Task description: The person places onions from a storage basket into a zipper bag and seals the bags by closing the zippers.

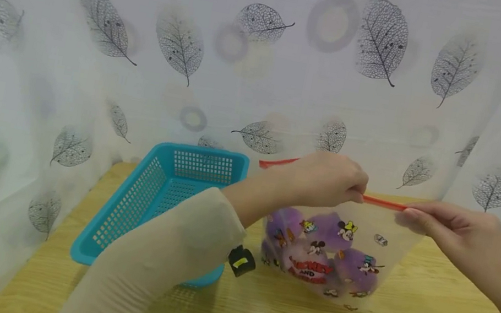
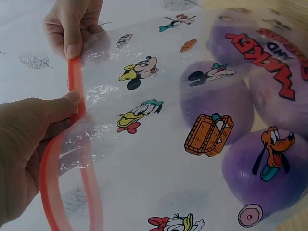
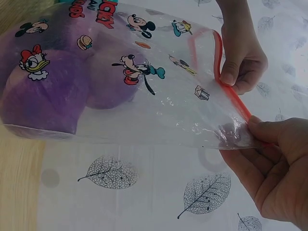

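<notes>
A clear zip bag printed with cartoon characters hangs low over the wooden table, with several round purple onions in its bottom. Red zip strips run along its mouth. My left hand pinches the strip between thumb and fingers near the middle. At the right-hand end of the strip, my right hand pinches the bag's corner. Between the two hands the strips lie together. On the far side of my left hand they bow apart, as the left wrist view shows.
A blue plastic basket with mesh sides stands on the wooden table left of the bag, partly covered by my left sleeve. Behind and to the left hangs a whitish sheet with a leaf print.
</notes>
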Tool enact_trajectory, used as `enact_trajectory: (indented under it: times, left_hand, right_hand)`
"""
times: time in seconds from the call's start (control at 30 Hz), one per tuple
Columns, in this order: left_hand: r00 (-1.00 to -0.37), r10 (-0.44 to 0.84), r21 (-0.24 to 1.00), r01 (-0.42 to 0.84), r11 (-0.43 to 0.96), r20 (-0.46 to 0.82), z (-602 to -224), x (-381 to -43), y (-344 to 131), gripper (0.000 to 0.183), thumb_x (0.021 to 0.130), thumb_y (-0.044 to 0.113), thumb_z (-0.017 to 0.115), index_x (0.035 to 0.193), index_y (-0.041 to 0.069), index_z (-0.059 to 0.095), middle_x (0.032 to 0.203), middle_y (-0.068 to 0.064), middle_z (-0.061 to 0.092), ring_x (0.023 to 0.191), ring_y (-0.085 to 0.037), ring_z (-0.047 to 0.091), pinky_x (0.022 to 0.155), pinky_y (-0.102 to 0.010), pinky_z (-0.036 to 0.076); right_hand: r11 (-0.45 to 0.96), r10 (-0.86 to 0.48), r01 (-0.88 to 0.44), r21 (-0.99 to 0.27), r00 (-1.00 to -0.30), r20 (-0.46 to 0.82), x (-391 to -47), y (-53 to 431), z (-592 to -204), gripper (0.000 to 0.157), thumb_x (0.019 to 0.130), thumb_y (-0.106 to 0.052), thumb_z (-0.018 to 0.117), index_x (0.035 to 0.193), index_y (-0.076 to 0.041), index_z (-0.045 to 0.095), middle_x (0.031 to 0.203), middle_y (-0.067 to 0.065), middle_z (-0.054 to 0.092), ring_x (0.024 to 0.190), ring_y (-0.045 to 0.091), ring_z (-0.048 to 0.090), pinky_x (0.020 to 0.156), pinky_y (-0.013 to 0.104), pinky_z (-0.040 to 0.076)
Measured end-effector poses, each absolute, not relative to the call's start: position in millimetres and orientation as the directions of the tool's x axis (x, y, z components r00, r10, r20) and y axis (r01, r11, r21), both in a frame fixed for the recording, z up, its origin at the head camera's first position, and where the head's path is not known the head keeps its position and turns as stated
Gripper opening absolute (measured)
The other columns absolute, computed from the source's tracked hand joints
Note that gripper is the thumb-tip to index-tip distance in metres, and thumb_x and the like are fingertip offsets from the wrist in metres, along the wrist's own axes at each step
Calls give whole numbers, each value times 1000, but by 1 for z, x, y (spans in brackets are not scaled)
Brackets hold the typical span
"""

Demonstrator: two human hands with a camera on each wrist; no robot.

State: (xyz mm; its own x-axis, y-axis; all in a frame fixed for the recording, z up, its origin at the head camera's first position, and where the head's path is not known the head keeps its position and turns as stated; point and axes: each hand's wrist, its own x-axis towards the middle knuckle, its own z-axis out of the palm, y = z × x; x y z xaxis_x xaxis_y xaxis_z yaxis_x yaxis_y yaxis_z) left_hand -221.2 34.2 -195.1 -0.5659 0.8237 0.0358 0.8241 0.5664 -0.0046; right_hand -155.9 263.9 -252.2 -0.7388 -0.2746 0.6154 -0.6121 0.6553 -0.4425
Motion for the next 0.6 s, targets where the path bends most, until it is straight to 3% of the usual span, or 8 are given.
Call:
enact_trajectory:
  times: [0.1, 0.4, 0.6]
  left_hand:
    - [-569, 821, 5, 822, 570, 47, -196, -222, 30, 22, 98, 32, 49, 106, 19, 66, 101, 11, 63, 91, -2, 57, 77, -17, 46]
    - [-562, 825, 17, 827, 562, 63, -199, -232, 12, 24, 98, 29, 50, 109, 14, 65, 105, 3, 65, 97, -9, 59, 82, -17, 44]
    - [-576, 814, 21, 817, 576, 80, -201, -236, -1, 24, 97, 30, 52, 106, 14, 67, 103, 3, 67, 95, -9, 60, 81, -20, 48]
  right_hand:
    - [651, -277, -617, -441, -735, 619, -156, 265, -252, 19, 80, 11, 66, 91, -3, 73, 87, -24, 69, 76, -11, 64, 65, 6, 49]
    - [667, -192, -507, -546, -825, 531, -155, 277, -254, 15, 86, 3, 64, 96, -4, 72, 85, -24, 70, 75, -11, 63, 65, 3, 46]
    - [673, -196, -480, -563, -849, 490, -155, 282, -256, 14, 88, 0, 62, 99, -3, 71, 87, -25, 69, 76, -12, 63, 66, 3, 46]
